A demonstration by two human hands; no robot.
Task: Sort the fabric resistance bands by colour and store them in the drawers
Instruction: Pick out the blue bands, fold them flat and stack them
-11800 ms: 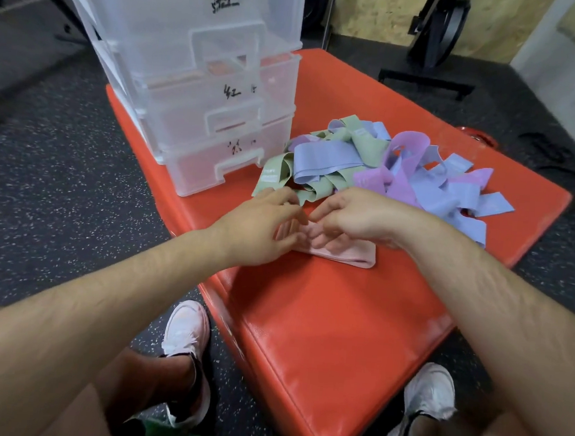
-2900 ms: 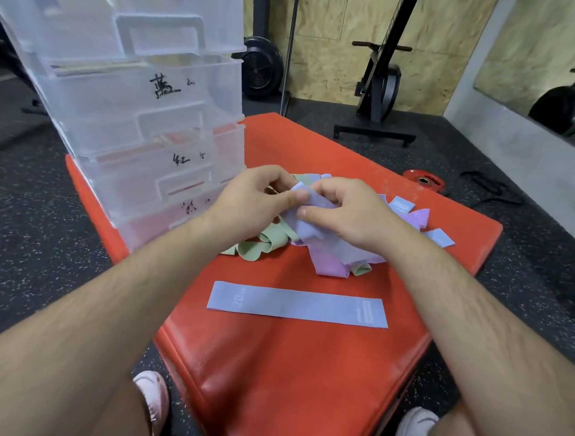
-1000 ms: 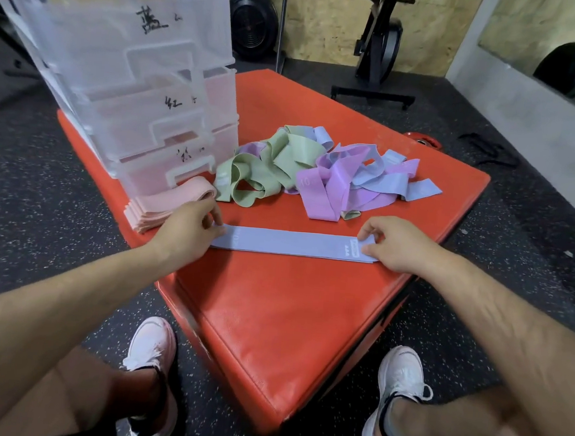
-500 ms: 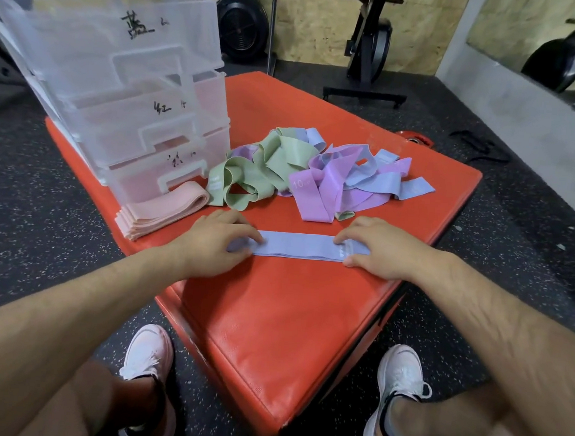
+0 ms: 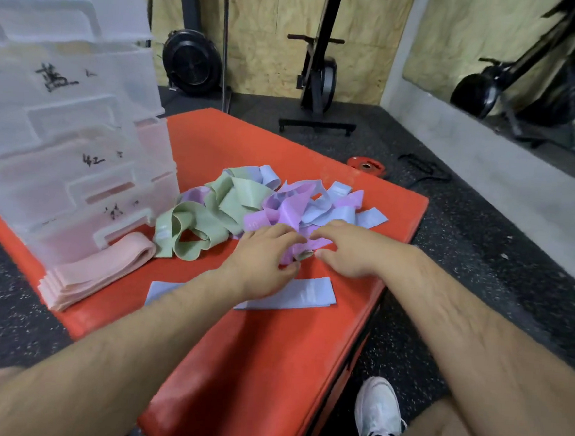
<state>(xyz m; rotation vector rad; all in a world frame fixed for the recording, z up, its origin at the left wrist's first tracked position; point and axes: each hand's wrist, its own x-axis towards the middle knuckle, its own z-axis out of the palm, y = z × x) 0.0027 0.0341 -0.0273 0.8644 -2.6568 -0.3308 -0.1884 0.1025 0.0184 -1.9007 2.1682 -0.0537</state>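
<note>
A tangled pile of fabric bands lies on the orange mat (image 5: 268,369): green bands (image 5: 211,212) to the left, purple bands (image 5: 290,206) and light blue bands (image 5: 341,211) to the right. My left hand (image 5: 262,260) reaches into the pile's near edge, fingers and thumb curled round a purple band. My right hand (image 5: 352,249) is beside it, its fingers stretched onto the same purple bands. A flattened light blue band (image 5: 304,294) lies just in front of both hands, partly under my left forearm. A stack of folded pink bands (image 5: 95,269) sits by the clear drawer unit (image 5: 63,141).
The drawer unit stands on the mat's left side, its drawers shut and marked with handwritten labels. The mat's right edge drops to black rubber floor, where a red weight plate (image 5: 366,164) lies. Exercise machines stand by the plywood wall. My shoe (image 5: 379,415) is below the mat.
Both hands have left the flattened blue band and moved forward into the purple part of the pile. The blue band stays flat on the mat.
</note>
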